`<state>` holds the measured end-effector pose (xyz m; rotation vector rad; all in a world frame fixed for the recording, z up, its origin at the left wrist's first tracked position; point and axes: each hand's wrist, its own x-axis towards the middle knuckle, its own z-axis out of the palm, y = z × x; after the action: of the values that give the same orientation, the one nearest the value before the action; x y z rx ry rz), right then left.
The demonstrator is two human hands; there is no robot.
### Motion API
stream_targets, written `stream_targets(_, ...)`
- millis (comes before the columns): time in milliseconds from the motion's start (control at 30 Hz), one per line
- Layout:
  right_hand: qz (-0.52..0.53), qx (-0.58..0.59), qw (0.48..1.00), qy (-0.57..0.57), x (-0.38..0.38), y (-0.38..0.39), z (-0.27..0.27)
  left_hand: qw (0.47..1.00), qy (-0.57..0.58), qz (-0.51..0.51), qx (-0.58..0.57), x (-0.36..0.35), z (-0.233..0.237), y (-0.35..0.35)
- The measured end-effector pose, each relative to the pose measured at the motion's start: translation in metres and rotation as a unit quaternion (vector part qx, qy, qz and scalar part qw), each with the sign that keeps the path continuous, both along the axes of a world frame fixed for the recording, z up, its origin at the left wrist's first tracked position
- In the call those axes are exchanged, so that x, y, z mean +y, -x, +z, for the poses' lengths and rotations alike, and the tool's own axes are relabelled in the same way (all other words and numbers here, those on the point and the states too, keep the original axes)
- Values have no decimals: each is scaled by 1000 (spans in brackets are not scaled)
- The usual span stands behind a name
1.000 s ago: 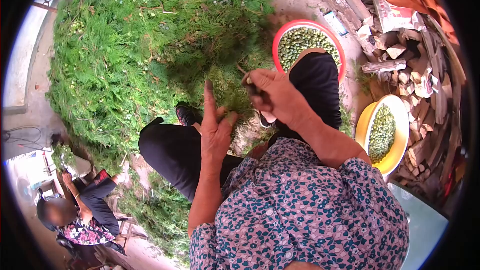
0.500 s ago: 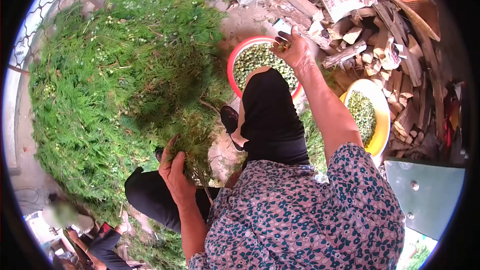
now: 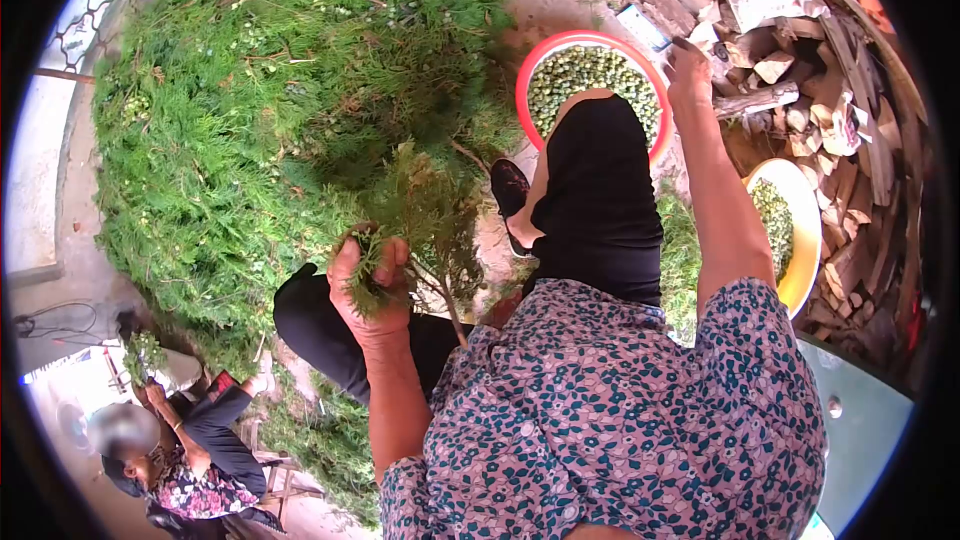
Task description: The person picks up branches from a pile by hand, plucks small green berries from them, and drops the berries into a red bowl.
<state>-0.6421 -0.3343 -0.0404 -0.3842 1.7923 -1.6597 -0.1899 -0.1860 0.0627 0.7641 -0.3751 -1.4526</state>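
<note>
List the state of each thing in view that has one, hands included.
Left hand: closed on leafy branch
Leafy branch: held, leaves on
Right hand: raised beside red-rimmed basin, grip unclear
Red-rimmed basin: holding green berries, partly hidden by knee
Yellow basin: holding green berries, partly hidden by arm
Greenery: heaped loosely on ground
Firewood: piled, split
Other person: seated

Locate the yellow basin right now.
Head view, right side: the yellow basin sits just to the right of the person's right forearm, between it and the piled firewood.
</note>
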Motion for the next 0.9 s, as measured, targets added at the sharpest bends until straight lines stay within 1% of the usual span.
stream_targets(33,37,-30,995,88,12,-44,33,1000,0,1,-2,0,0,-1)
stream_targets(67,126,-26,986,102,27,-85,68,1000,-2,-6,-7,1,-1,-2)
stream_targets(100,215,-21,970,116,41,-120,89,1000,-3,-12,-12,1,-2,-2)
stream_targets(133,334,74,934,99,54,-146,92,1000,-7,-5,1,0,-2,-2)
stream_targets(167,432,95,896,16,69,-175,106,1000,-6,-5,0,0,-3,-4)
stream_targets(200,487,-36,873,16,84,-203,106,999,12,-20,25,0,-3,-5)
stream_targets(233,539,-142,830,16,94,-228,91,998,30,-33,50,0,-3,-6)
stream_targets(300,596,-186,780,-36,109,-270,83,997,48,-42,54,1,-1,-6)
stream_targets(333,599,-187,778,-36,113,-283,80,995,65,-51,60,2,0,-6)
stream_targets(400,585,-334,737,-54,121,-303,77,995,56,-46,67,7,0,-8)
stream_targets(467,587,-332,737,-43,126,-312,81,995,53,-40,76,11,2,-7)
stream_targets(500,584,-330,741,-33,128,-316,82,998,22,-3,54,12,6,-4)
stream_targets(533,570,-291,768,-20,129,-321,81,999,-9,35,34,13,9,0)
stream_targets(567,574,-290,765,-21,131,-322,83,996,-40,73,14,14,11,0)
stream_targets(600,579,-202,789,-12,132,-322,86,998,-15,57,-38,16,6,-5)
stream_targets(633,580,-114,807,-1,134,-323,88,997,-14,62,-37,17,7,-7)
stream_targets(667,584,-112,804,-1,136,-327,85,987,-42,54,-146,17,10,-6)
stream_targets(700,566,-64,821,45,138,-332,79,964,-70,45,-253,17,12,-5)
stream_targets(733,544,-16,834,91,141,-336,76,963,-82,51,-251,16,13,-5)
stream_targets(767,548,-16,831,91,143,-338,76,963,-82,56,-251,14,12,-5)
stream_targets(833,566,60,815,111,147,-340,77,968,-111,18,-226,13,8,-6)
stream_targets(867,565,124,805,130,146,-339,75,971,-118,43,-202,11,8,-5)
stream_targets(900,567,124,804,129,146,-339,75,971,-119,44,-201,11,7,-5)
